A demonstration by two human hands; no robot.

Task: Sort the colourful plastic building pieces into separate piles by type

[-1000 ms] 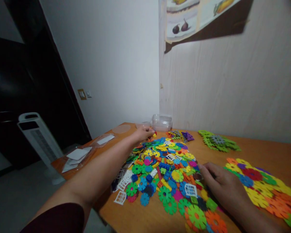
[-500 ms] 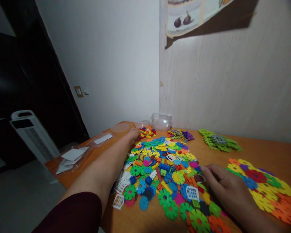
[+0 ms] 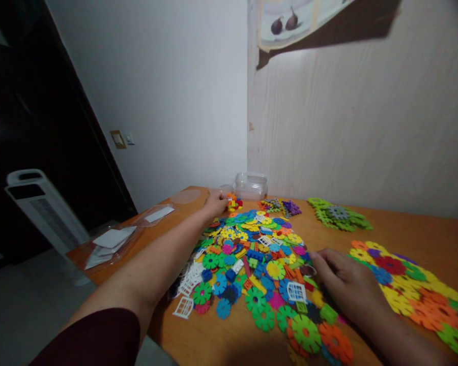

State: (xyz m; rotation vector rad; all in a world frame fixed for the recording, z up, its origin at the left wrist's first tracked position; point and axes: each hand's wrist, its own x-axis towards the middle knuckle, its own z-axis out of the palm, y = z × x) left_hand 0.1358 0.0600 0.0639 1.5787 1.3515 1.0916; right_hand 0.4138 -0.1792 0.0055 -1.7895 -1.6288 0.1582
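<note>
My left hand (image 3: 216, 202) reaches to the back of the table, over a small pile of red, yellow and orange toy bricks (image 3: 235, 203). Its fingers are bent together at the pile's left side, and what they hold, if anything, is hidden. My right hand (image 3: 345, 277) rests at the right edge of a large mixed heap of notched plastic discs (image 3: 276, 270) and building bricks. Its fingers are curled with the thumb alongside; I cannot make out anything in them. White toy window frames (image 3: 296, 292) lie among the pieces.
Clear plastic tubs (image 3: 251, 185) stand by the wall. Green interlocking pieces (image 3: 339, 216), a small purple and grey pile (image 3: 286, 207) and sorted flower discs (image 3: 420, 297) lie at the back and right. Plastic bags with white paper (image 3: 112, 241) are by the left edge.
My left hand has shifted slightly right and up, covering more of the small brick pile. My right hand stays beside the heap. The camera view has moved a little.
</note>
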